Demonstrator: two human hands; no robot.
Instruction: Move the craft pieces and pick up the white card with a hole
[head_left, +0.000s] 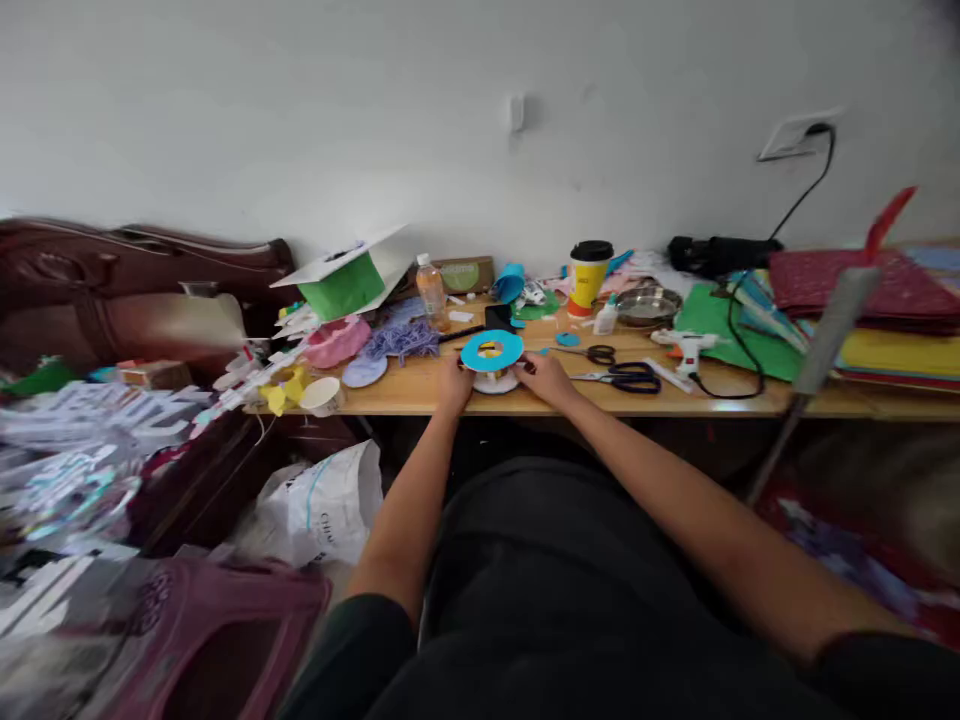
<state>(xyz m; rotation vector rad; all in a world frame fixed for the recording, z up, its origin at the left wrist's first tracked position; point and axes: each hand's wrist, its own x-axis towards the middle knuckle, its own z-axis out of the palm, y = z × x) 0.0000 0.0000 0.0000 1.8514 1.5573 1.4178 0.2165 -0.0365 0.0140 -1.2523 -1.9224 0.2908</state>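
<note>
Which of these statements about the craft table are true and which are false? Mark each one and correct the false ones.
1. Both hands, the left hand and the right hand, are at the blue paper ring. True.
2. The scissors lie left of the ring. False: they lie to its right.
3. The yellow cup has a black lid. True.
4. The glue gun is in the right hand. False: it lies on the table, apart from the hand.
5. The plastic bottle lies flat. False: it stands upright.
</note>
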